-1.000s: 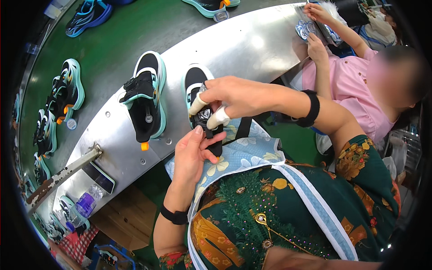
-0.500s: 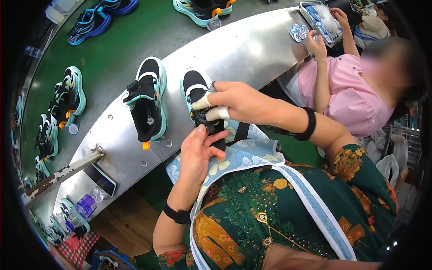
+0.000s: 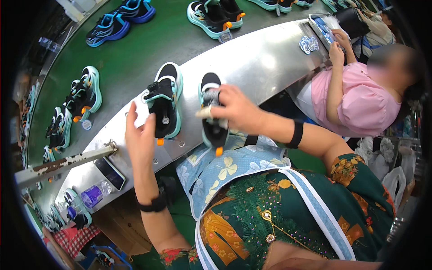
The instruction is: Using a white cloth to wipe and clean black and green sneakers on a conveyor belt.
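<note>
A black sneaker with a pale mint sole and an orange heel tab [image 3: 210,83] is in my right hand [image 3: 236,108]. The fingers, some wearing pale finger covers, close over its lace area, slightly smeared by motion. To its left, the matching sneaker [image 3: 175,103] lies on the metal ledge, toe pointing away, with its tongue raised and a round label inside. My left hand [image 3: 140,135] is just left of that sneaker's heel, thumb and forefinger spread apart and holding nothing. Whether the thumb touches the shoe I cannot tell.
A green belt [image 3: 135,54] carries several more sneakers beyond the curved metal ledge [image 3: 252,63]. A chipped metal bar [image 3: 67,164], a phone [image 3: 109,173] and a plastic bottle [image 3: 94,195] are at the left. A co-worker in pink [image 3: 351,96] handles things by a tray [image 3: 320,29].
My left hand has let go of the right-hand sneaker and moved left to the other one, its fingers spreading. My right hand keeps hold of its sneaker, whose opening now shows.
</note>
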Available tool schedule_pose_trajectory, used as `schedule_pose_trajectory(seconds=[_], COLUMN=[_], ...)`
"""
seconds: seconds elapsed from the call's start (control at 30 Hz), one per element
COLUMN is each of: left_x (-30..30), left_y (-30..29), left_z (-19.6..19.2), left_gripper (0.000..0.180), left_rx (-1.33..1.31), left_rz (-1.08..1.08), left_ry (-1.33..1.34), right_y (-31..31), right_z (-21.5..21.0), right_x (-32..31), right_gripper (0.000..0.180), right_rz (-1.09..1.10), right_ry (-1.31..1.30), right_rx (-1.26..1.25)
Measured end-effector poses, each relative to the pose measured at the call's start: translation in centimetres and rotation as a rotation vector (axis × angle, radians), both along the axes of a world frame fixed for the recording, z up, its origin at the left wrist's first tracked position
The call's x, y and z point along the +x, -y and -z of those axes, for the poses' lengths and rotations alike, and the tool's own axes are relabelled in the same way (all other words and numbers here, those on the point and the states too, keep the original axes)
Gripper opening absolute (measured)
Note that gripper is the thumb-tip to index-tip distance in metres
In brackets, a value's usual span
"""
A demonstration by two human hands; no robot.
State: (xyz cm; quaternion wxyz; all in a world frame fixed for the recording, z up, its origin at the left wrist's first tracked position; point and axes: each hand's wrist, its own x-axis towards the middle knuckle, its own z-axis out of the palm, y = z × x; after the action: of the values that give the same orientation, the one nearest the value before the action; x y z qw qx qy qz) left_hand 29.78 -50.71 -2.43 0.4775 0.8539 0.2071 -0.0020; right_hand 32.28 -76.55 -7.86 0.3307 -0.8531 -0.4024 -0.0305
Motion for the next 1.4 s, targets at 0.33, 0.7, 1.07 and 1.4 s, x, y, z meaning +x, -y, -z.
schedule_pose_trajectory(seconds=[0.33, 0.7, 1.07, 1.4], left_x=[-5.2, -6.3, -4.8, -6.2], left_y=[-1.7, 3.3, 3.2, 5.2], left_z=[5.2, 5.0, 1.2, 1.7], left_gripper=[0.034, 0.027, 0.028, 0.025], left_rx=[-0.271, -0.186, -0.869, -0.924], left_rz=[0.121, -0.112, -0.028, -0.141], left_ry=[-0.248, -0.051, -0.619, -0.443], right_y=[-0.1, -5.6, -4.4, -4.1], right_z=[-8.4, -4.3, -3.2, -3.3], right_x=[6.4, 5.3, 5.0, 4.7], right_gripper=[0.054, 0.051, 0.049, 0.029], right_rz=[-0.128, -0.525, -0.461, -0.373], right_ry=[-0.635, -0.333, -0.580, -0.621], right_rx=[-0.103, -0.393, -0.189, 0.015])
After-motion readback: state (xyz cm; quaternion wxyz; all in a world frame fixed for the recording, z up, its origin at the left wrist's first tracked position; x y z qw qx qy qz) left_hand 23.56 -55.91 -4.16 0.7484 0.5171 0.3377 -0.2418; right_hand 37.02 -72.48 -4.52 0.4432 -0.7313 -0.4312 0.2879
